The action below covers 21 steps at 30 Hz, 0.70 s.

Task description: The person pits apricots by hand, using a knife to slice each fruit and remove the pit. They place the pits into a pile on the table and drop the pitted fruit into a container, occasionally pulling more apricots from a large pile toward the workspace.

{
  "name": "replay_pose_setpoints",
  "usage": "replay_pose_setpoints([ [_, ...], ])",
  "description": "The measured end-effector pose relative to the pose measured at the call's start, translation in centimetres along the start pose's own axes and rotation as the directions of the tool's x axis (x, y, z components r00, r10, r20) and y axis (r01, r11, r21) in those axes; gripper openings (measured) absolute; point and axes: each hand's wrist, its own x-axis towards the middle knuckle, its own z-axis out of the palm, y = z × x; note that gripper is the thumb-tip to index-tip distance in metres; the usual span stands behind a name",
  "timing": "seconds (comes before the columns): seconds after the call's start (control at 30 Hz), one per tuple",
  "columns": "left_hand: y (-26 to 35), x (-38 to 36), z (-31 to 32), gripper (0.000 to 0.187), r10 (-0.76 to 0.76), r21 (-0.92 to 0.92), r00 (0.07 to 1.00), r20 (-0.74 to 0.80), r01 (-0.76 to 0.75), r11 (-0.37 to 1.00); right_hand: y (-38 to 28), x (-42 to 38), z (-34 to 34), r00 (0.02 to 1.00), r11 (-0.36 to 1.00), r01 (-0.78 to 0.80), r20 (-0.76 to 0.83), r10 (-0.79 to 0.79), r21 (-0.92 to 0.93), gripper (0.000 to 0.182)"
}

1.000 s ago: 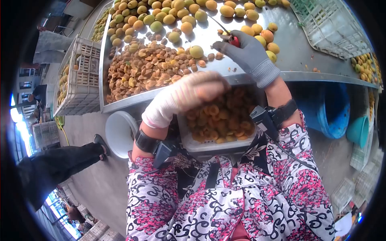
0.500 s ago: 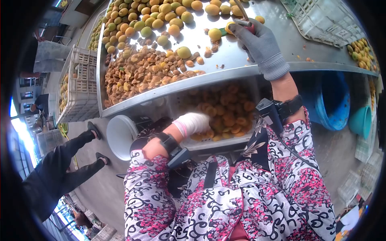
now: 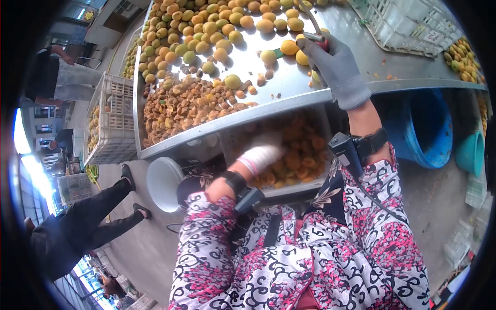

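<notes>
My right hand (image 3: 336, 70), in a grey glove, is closed round the red handle of a curved metal tool (image 3: 311, 19) at the metal table's front edge. Yellow fruits (image 3: 290, 48) lie just beside its fingers. My left hand (image 3: 266, 150), in a white glove, is smeared by motion over a crate of halved fruit (image 3: 297, 165) under the table edge; its fingers cannot be made out. Whole yellow and green fruits (image 3: 206, 31) cover the back of the metal table (image 3: 232, 114), with a heap of brown pits (image 3: 181, 106) at its front left.
White crates stand at left (image 3: 114, 111) and on the table's right (image 3: 403, 26). A white bucket (image 3: 164, 183) is at lower left; a blue barrel (image 3: 426, 129) and teal basin (image 3: 469, 155) are at right. A person in dark trousers (image 3: 98, 217) is at left.
My left hand has moved right and slightly up over the crate. Yellow fruits now show beside my right hand, which still holds the tool. The view has shifted slightly.
</notes>
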Motion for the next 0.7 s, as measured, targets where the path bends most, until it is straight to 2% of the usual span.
replay_pose_setpoints([
  [0.07, 1.5, -0.9, 0.0, 0.037, 0.179, -0.045, 0.984, -0.010, -0.180, 0.983, -0.2, 0.1, 0.2, 0.999, 0.997, 0.049, -0.010, -0.049, 0.052, 0.035],
  [0.1, 2.6, -1.5, -0.8, 0.037, 0.177, -0.038, 0.984, -0.020, -0.178, 0.983, -0.4, 0.0, 0.3, 0.999, 0.997, -0.001, -0.038, 0.004, 0.077, 0.035],
  [0.17, 5.7, -3.2, -3.2, 0.035, 0.077, -0.049, 0.990, 0.118, -0.072, 0.996, -1.1, -0.1, -0.1, 0.990, 0.984, -0.124, -0.051, 0.131, 0.126, 0.033],
  [0.2, 6.7, -4.2, -4.5, 0.035, 0.075, -0.044, 0.991, 0.114, -0.070, 0.997, -0.9, 0.1, -0.2, 0.991, 0.984, -0.119, -0.051, 0.127, 0.130, 0.033],
  [0.27, 7.8, -6.7, -7.7, 0.031, 0.351, -0.382, 0.930, -0.111, -0.366, 0.849, -0.4, 0.5, -0.3, 0.991, 0.937, -0.042, -0.108, 0.084, 0.346, 0.030],
  [0.33, 9.5, -9.0, -12.0, 0.027, 0.316, -0.428, 0.931, -0.184, -0.366, 0.826, -1.9, 0.0, -0.4, 0.985, 0.927, -0.057, -0.133, 0.114, 0.372, 0.030],
  [0.37, 9.8, -9.5, -13.3, 0.026, 0.131, -0.504, 0.965, -0.228, -0.232, 0.832, -2.4, -0.1, -0.5, 0.976, 0.916, -0.079, -0.154, 0.150, 0.392, 0.029],
  [0.4, 9.2, -9.3, -14.5, 0.026, 0.174, -0.456, 0.911, -0.373, -0.343, 0.821, -2.3, 0.0, -0.7, 0.976, 0.918, -0.071, -0.162, 0.144, 0.389, 0.029],
  [0.47, 8.2, -7.2, -16.0, 0.027, 0.043, -0.637, 0.879, -0.474, -0.377, 0.673, -1.9, 0.3, -0.9, 0.969, 0.871, -0.072, -0.175, 0.177, 0.486, 0.028],
  [0.53, 8.6, -4.9, -17.9, 0.028, 0.030, -0.564, 0.834, -0.550, -0.398, 0.723, -2.3, 0.3, -1.0, 0.963, 0.873, -0.066, -0.200, 0.183, 0.483, 0.027],
  [0.57, 9.0, -3.5, -18.7, 0.032, 0.021, -0.504, 0.856, -0.516, -0.324, 0.801, -2.5, 0.2, -1.1, 0.955, 0.872, -0.069, -0.221, 0.198, 0.484, 0.027],
  [0.6, 8.5, -1.7, -18.8, 0.038, 0.077, -0.401, 0.836, -0.543, -0.339, 0.851, -2.5, 0.1, -1.2, 0.955, 0.875, -0.064, -0.224, 0.193, 0.481, 0.027],
  [0.63, 8.1, 0.1, -18.8, 0.041, 0.158, -0.101, 0.760, -0.630, -0.282, 0.954, -2.6, 0.1, -1.2, 0.955, 0.876, -0.075, -0.217, 0.200, 0.476, 0.027],
  [0.67, 7.8, 1.8, -18.7, 0.045, 0.265, 0.202, 0.682, -0.682, -0.172, 0.964, -2.6, 0.1, -1.3, 0.956, 0.878, -0.085, -0.210, 0.205, 0.472, 0.027],
  [0.7, 8.3, 3.0, -18.6, 0.048, 0.230, 0.348, 0.670, -0.705, 0.045, 0.936, -2.6, 0.1, -1.3, 0.956, 0.880, -0.079, -0.213, 0.200, 0.468, 0.027],
])
